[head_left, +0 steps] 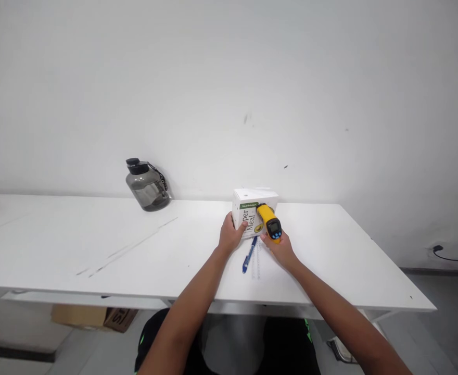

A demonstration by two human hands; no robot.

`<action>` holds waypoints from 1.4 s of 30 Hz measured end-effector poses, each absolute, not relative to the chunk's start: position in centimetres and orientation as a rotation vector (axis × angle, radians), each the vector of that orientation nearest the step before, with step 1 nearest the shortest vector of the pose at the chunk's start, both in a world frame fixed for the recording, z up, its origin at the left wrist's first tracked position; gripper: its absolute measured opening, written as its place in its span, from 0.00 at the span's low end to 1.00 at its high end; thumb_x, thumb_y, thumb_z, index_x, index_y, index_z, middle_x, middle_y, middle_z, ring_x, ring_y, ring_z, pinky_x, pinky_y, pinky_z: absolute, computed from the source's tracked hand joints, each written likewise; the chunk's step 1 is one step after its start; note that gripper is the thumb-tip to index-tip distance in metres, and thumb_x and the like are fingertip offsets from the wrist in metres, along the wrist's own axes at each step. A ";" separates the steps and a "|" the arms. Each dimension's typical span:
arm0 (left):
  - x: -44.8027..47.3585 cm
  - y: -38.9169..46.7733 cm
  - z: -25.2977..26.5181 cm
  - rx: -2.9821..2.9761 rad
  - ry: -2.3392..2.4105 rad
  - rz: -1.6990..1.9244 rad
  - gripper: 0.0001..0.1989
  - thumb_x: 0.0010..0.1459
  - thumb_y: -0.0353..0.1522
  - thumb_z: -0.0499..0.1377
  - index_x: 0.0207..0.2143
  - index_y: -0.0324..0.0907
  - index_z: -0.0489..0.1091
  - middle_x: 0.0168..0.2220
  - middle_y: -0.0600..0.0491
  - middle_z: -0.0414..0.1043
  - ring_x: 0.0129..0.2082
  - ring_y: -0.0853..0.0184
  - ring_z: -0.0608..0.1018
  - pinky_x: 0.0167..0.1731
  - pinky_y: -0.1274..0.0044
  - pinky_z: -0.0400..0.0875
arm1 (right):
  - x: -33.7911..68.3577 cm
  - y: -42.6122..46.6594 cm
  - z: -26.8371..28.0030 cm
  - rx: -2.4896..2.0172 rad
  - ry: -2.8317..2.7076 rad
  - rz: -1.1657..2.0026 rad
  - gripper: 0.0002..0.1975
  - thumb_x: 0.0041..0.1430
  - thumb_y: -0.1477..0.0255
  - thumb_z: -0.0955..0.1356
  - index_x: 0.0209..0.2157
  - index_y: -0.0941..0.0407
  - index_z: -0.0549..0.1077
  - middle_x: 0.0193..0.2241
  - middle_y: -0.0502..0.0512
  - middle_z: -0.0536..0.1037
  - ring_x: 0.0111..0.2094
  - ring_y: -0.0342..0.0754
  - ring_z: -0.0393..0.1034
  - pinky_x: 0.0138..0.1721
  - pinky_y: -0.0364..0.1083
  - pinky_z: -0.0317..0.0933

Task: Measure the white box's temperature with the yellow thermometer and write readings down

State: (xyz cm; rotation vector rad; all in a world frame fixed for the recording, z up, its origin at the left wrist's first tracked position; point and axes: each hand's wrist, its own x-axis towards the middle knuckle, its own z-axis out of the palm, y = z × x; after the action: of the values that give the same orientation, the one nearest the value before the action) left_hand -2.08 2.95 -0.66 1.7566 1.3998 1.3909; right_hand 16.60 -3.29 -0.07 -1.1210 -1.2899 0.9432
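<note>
My left hand point(231, 233) is closed on the left side of a white carton point(247, 199) with a green band and the printed word "Meal". The carton stands tilted over the table. My right hand point(282, 249) grips a yellow and black infrared thermometer point(268, 217), its small screen and blue buttons facing me. The thermometer's front end is at the carton's printed face; whether they touch I cannot tell. Below the carton, a blue pen point(249, 255) lies on a paper with lines of writing point(257, 264).
A grey water bottle point(148, 188) with a black lid stands by the wall on the left. The white table point(127, 245) ends at a right edge. Beneath it on the left is a cardboard box point(81, 315). A black plug point(438, 249) sits in the wall at right.
</note>
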 end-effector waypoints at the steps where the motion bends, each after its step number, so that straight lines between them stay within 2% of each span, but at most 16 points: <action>1: -2.1 2.9 -0.6 1.757 1.415 1.393 0.28 0.56 0.49 0.59 0.51 0.42 0.61 0.50 0.43 0.72 0.49 0.54 0.75 0.47 0.61 0.70 | 16.6 -3.3 -0.1 -1.120 -1.305 0.945 0.21 0.49 0.55 0.74 0.37 0.55 0.71 0.28 0.50 0.73 0.30 0.46 0.65 0.34 0.47 0.62; 9: -2.6 3.1 -1.0 1.771 1.428 1.524 0.33 0.53 0.50 0.61 0.54 0.41 0.59 0.50 0.42 0.70 0.49 0.53 0.74 0.47 0.61 0.70 | 16.2 -3.5 -0.6 -1.125 -1.435 0.955 0.19 0.50 0.57 0.73 0.38 0.55 0.70 0.29 0.49 0.73 0.30 0.45 0.65 0.35 0.48 0.63; 16: -2.7 3.1 -1.5 1.817 1.319 1.614 0.33 0.54 0.50 0.60 0.55 0.42 0.58 0.50 0.43 0.70 0.49 0.55 0.75 0.46 0.65 0.71 | 16.2 -3.6 -0.5 -1.108 -1.508 0.934 0.18 0.49 0.58 0.73 0.37 0.55 0.69 0.29 0.51 0.74 0.30 0.47 0.66 0.36 0.49 0.65; 42: -2.6 2.9 -1.2 1.762 1.295 1.616 0.38 0.51 0.54 0.60 0.56 0.42 0.58 0.49 0.43 0.69 0.47 0.56 0.75 0.45 0.66 0.71 | 16.3 -3.5 -0.6 -1.175 -1.563 0.944 0.17 0.51 0.58 0.71 0.35 0.55 0.69 0.29 0.51 0.74 0.31 0.48 0.67 0.37 0.50 0.64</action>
State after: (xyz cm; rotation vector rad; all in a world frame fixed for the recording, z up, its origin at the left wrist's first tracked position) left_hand -2.61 2.88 -1.16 1.7624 1.2949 1.6161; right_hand 16.29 -3.54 -0.56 -1.1746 -1.5633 0.9438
